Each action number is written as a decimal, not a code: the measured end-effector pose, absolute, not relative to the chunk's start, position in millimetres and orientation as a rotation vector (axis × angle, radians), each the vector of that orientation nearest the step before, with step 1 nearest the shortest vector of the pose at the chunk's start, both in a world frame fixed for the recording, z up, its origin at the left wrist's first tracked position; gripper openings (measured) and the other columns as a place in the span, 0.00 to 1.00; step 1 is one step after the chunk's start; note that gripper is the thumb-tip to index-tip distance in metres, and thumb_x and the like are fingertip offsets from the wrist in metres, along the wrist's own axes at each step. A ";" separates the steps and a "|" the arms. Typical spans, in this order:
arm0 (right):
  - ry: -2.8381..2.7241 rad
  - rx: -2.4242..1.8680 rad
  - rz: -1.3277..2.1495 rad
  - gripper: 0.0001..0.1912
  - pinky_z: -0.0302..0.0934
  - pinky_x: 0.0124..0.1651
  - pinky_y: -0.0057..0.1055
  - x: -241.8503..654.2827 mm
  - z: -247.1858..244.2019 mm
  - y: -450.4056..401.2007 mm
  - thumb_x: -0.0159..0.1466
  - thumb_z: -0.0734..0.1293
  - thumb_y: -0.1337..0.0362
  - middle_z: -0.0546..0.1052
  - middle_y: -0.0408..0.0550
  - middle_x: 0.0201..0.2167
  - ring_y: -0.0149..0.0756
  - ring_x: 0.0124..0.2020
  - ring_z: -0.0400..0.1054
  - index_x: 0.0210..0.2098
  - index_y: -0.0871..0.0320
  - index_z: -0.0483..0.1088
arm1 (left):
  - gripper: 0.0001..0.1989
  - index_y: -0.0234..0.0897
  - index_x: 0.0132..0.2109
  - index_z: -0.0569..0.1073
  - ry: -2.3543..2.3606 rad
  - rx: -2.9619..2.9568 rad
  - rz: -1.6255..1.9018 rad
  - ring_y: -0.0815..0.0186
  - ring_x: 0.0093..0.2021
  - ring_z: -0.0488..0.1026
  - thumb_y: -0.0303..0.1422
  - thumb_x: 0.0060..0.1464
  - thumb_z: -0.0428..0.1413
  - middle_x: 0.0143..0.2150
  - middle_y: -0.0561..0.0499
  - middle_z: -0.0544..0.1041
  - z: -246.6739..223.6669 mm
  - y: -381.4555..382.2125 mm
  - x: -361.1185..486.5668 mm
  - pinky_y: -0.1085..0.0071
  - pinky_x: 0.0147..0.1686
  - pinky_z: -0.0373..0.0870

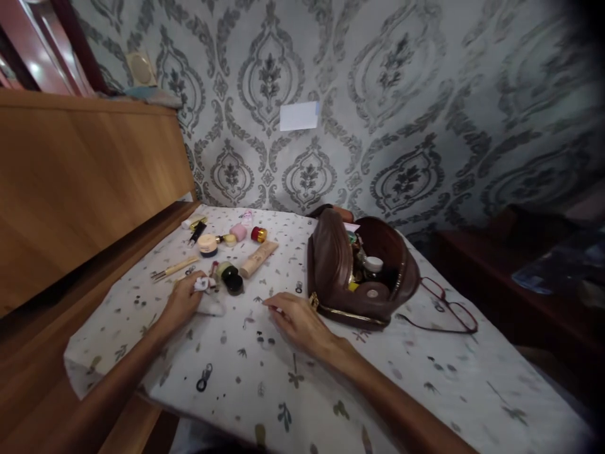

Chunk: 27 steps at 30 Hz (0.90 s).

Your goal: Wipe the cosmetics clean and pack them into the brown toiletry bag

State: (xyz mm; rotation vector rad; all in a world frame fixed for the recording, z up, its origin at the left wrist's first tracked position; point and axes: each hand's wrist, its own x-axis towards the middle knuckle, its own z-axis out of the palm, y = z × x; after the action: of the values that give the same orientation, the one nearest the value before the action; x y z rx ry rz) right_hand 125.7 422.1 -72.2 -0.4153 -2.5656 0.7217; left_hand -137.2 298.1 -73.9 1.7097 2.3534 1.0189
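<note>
My left hand (pixel 185 299) is closed on a small white object (pixel 204 284), its kind unclear, low over the patterned cloth. Just right of it are a dark round lid or jar (pixel 233 282) and a greenish jar (pixel 224 271). My right hand (pixel 297 321) rests palm down on the cloth with fingers stretched out, holding nothing. Beside its fingers, to the right, stands an unzipped brown leather bag (pixel 326 265), and a gold zipper pull (pixel 314 301) hangs close to the knuckles. Inside the bag a white-capped jar (pixel 373 265) shows among other small items.
Several cosmetics lie at the back left: a cream jar (pixel 207 245), a beige tube (pixel 259 258), a pink sponge (pixel 238 232), a red-and-gold pot (pixel 258 234) and brushes (pixel 174 268). Red-framed glasses (pixel 454 318) lie right of the bag. A wooden cabinet (pixel 89 170) borders the left.
</note>
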 end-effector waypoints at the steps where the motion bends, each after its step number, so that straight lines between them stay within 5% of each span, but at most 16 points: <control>1: -2.527 -0.483 0.813 0.14 0.69 0.45 0.36 117.0 -80.6 420.6 0.67 0.60 0.69 0.80 0.52 0.39 0.41 0.40 0.75 0.45 0.57 0.76 | 0.10 0.38 0.32 0.69 2.386 1.700 1.005 0.61 0.33 0.72 0.34 0.52 0.44 0.30 0.51 0.74 -74.4 295.1 -139.3 0.67 0.35 0.67; 6: -2.286 -0.638 1.263 0.12 0.67 0.42 0.34 88.0 -104.0 421.9 0.64 0.62 0.63 0.80 0.50 0.35 0.40 0.36 0.74 0.42 0.59 0.76 | 0.21 0.37 0.50 0.73 2.659 1.578 0.900 0.56 0.42 0.73 0.46 0.58 0.48 0.45 0.44 0.75 -66.6 284.0 -162.9 0.61 0.45 0.68; 10: -2.149 -0.672 1.400 0.13 0.66 0.41 0.34 86.7 -111.9 422.2 0.63 0.63 0.59 0.80 0.50 0.35 0.39 0.36 0.73 0.40 0.59 0.75 | 0.28 0.35 0.55 0.72 2.822 1.498 0.864 0.57 0.50 0.72 0.45 0.66 0.35 0.52 0.42 0.75 -57.4 284.4 -201.9 0.63 0.52 0.68; 17: -2.148 -0.656 1.370 0.13 0.66 0.39 0.34 92.3 -111.5 418.5 0.64 0.63 0.57 0.80 0.48 0.33 0.40 0.35 0.73 0.40 0.57 0.75 | 0.20 0.37 0.51 0.76 2.852 1.456 0.514 0.51 0.51 0.70 0.39 0.60 0.46 0.48 0.41 0.74 -75.0 280.0 -236.7 0.59 0.51 0.68; 27: -2.175 -0.609 1.298 0.14 0.62 0.38 0.32 91.0 -120.7 421.7 0.64 0.62 0.57 0.79 0.47 0.32 0.37 0.33 0.70 0.40 0.58 0.76 | 0.19 0.32 0.48 0.73 2.961 1.293 0.503 0.50 0.45 0.72 0.38 0.61 0.44 0.44 0.37 0.73 -85.9 288.2 -223.5 0.57 0.44 0.70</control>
State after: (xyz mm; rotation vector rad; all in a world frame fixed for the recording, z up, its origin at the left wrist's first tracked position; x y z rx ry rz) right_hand 91.0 421.7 -120.7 -0.6087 -2.1752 1.2976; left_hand -223.5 288.2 -85.9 1.2927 2.9607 0.5032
